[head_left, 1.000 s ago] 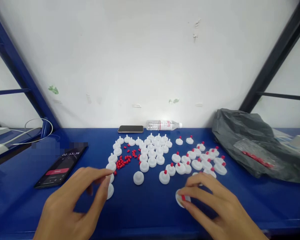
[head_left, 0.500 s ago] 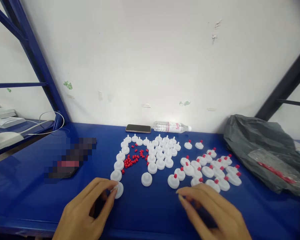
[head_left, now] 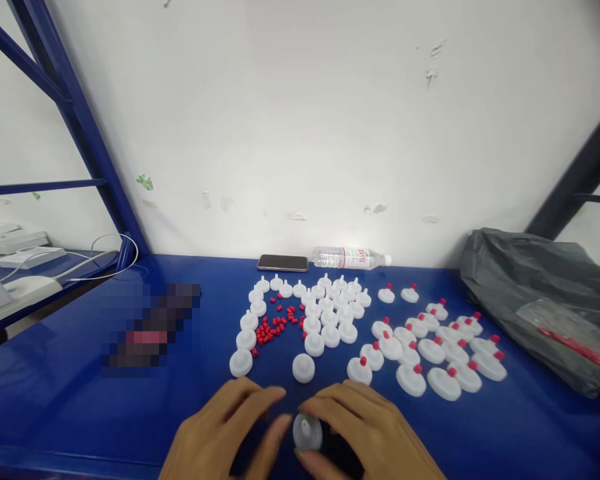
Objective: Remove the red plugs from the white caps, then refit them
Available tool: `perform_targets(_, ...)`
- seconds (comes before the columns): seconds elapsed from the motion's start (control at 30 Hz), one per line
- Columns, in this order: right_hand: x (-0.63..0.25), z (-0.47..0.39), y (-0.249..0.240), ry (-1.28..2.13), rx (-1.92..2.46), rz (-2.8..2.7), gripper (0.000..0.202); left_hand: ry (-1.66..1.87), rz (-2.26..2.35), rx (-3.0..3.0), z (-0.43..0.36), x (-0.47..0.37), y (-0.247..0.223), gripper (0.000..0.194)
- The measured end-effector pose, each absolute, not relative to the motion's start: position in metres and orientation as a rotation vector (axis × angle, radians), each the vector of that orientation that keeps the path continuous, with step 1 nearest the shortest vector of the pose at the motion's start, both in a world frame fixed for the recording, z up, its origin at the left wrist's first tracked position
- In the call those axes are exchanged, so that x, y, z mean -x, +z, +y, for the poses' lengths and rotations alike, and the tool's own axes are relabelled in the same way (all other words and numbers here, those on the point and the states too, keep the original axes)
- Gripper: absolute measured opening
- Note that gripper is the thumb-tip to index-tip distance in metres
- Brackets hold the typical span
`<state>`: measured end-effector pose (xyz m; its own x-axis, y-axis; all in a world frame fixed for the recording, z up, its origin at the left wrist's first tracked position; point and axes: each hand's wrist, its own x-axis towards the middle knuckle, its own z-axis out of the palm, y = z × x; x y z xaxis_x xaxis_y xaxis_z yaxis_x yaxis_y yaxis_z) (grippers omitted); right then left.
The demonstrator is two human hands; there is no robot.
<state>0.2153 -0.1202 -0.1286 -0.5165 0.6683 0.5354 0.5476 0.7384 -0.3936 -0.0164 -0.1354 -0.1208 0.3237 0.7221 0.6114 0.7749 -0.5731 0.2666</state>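
My right hand [head_left: 365, 427] grips a white nozzle cap [head_left: 307, 435] between thumb and fingers near the table's front edge, its pointed spout facing up. Just left of it, my left hand [head_left: 225, 430] has its thumb and fingers apart, with nothing between them. Ahead of my hands stands a single white nozzle cap [head_left: 303, 368] without a red tip. Loose small red tip caps [head_left: 270, 328] lie between a column of bare nozzle caps [head_left: 246, 339] and a cluster of more [head_left: 331, 335]. On the right are several nozzle caps with red tips [head_left: 411, 379].
A phone [head_left: 283, 263] and a clear plastic bottle [head_left: 351, 258] lie along the wall. A dark plastic bag [head_left: 540, 300], with a clear bag of red pieces [head_left: 577, 348] on it, occupies the right side. A blurred-out dark object [head_left: 153, 327] lies at the left on the blue table [head_left: 80, 413].
The nearest nozzle cap of the left column has moved right to between my hands; my right hand now grips it and my left has let go. Both hands came closer together.
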Motion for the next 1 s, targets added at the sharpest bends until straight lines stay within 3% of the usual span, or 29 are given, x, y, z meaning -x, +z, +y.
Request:
perform_targets(0.13, -0.219, -0.121, -0.137, 0.193, 0.956, -2.275, 0.038, -0.776, -1.549, 2.200, -0.121, 0.027, -0.127, 0.036)
perform_targets(0.4, -0.214, -0.115, -0.140, 0.109, 0.902, -2.210, 0.042, -0.427, -1.946, 2.160, -0.107, 0.023, -0.133, 0.043)
perform_targets(1.0, -0.215, -0.123, -0.131, 0.222, 0.967, -2.282, 0.035, -0.333, -1.997, 2.194, -0.110, 0.016, -0.122, 0.045)
